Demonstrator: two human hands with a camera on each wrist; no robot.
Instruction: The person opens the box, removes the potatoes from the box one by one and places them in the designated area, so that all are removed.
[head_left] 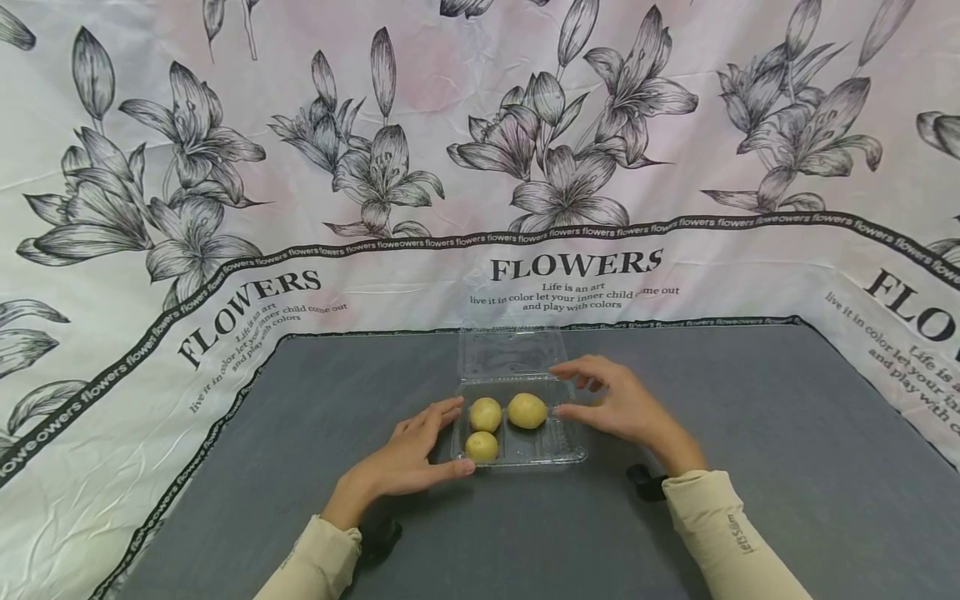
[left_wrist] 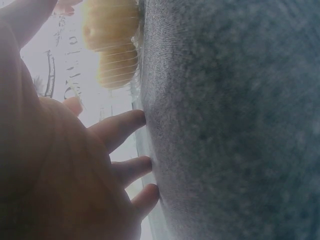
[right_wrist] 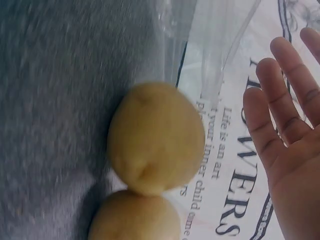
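A clear plastic clamshell box (head_left: 536,454) lies on the grey surface, its lid (head_left: 512,354) raised at the back. Inside are three potatoes: one at back left (head_left: 485,414), one at front left (head_left: 482,447) and a larger one (head_left: 527,411) at back right. My left hand (head_left: 412,454) is spread along the box's left side, thumb at the front corner, fingertips (left_wrist: 135,117) low by the surface. At the right side, my right hand (head_left: 618,404) holds nothing; its thumb is beside the larger potato and its fingers (right_wrist: 257,107) are extended near the lid.
The grey cloth (head_left: 300,433) covers the work surface. Behind it hangs a white curtain (head_left: 420,292) printed with flowers and lettering, which also runs down both sides. A dark wrist device (head_left: 381,537) sits under the left cuff, another (head_left: 647,483) under the right.
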